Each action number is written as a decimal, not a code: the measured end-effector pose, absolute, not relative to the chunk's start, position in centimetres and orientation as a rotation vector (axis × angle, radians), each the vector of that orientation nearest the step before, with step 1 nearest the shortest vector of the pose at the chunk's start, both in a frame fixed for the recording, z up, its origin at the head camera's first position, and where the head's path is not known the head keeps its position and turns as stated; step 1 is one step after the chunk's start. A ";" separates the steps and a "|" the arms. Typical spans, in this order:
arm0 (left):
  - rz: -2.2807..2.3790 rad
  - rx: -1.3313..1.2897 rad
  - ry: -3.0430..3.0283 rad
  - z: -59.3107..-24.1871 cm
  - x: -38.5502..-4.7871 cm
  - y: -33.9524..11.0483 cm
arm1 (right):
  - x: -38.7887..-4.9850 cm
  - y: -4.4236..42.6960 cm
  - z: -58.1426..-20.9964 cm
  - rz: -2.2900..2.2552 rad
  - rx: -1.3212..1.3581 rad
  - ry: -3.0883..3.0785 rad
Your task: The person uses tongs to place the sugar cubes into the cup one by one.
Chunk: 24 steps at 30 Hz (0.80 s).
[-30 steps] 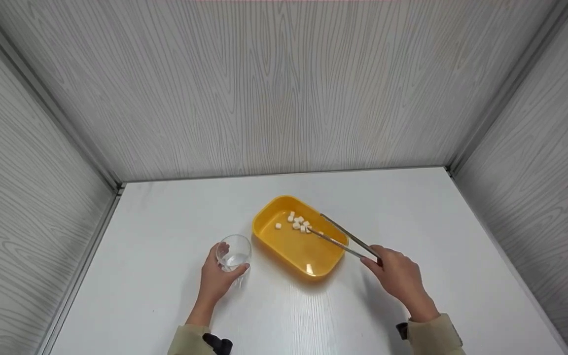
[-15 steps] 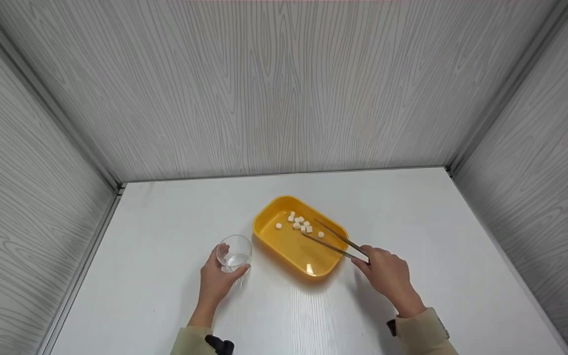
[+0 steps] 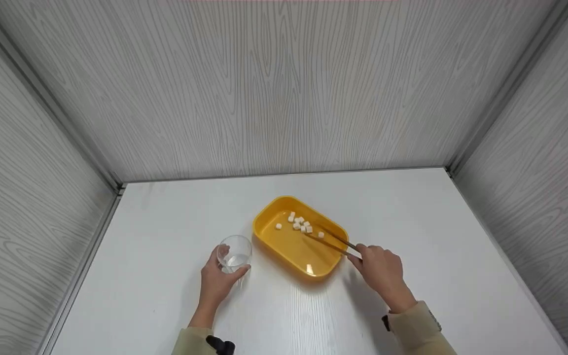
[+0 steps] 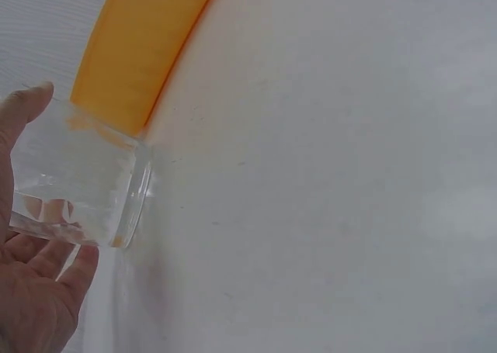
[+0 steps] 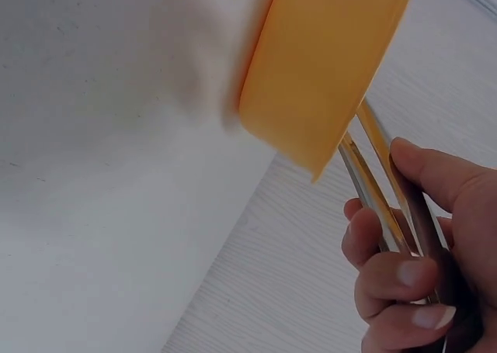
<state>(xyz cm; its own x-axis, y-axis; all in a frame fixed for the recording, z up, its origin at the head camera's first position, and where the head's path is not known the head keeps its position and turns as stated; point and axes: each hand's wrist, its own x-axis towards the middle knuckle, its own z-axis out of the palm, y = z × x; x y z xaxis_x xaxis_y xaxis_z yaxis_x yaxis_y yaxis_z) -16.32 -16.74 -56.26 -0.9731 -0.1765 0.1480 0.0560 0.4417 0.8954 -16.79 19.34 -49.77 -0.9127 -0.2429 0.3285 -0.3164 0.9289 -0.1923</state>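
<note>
My left hand (image 3: 217,281) grips a clear drinking glass (image 3: 235,252) that stands on the table to the left of a yellow tray (image 3: 269,241). In the left wrist view, thumb and fingers wrap the glass (image 4: 74,174) from two sides. My right hand (image 3: 381,270) holds metal tongs (image 3: 331,244), their arms parted and reaching over the tray's right rim. Several small white cubes (image 3: 303,229) lie inside the tray, mostly clustered near its far side. One white cube (image 3: 321,235) sits between the tong arms. The tong tips are hidden in the right wrist view by the tray's wall (image 5: 318,66).
The white tabletop (image 3: 165,222) extends around the tray and the glass. Grey wood-grain panels (image 3: 284,98) stand at the back and on both sides.
My right hand has moved left with the tongs, whose arms went down into the tray around a single cube, away from the cluster. My left hand and the glass have stayed put.
</note>
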 end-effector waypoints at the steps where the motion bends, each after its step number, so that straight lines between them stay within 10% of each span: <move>1: -1.558 0.136 -2.462 -57.6 -16.9 -16.8 | -17.5 19.7 -50.8 0.334 0.401 -2.813; 24: -1.608 0.186 -2.451 -60.7 -18.4 -17.6 | -19.4 19.1 -52.9 0.233 0.369 -2.791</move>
<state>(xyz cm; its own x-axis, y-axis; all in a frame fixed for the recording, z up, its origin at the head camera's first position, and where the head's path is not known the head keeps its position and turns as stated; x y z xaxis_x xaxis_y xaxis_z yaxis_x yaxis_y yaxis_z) -18.36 -17.63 -60.75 -0.9712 -0.2159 0.1011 0.0068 0.3989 0.9170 -19.38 19.15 -52.86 -0.9169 -0.2263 0.3287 -0.2777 0.9534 -0.1181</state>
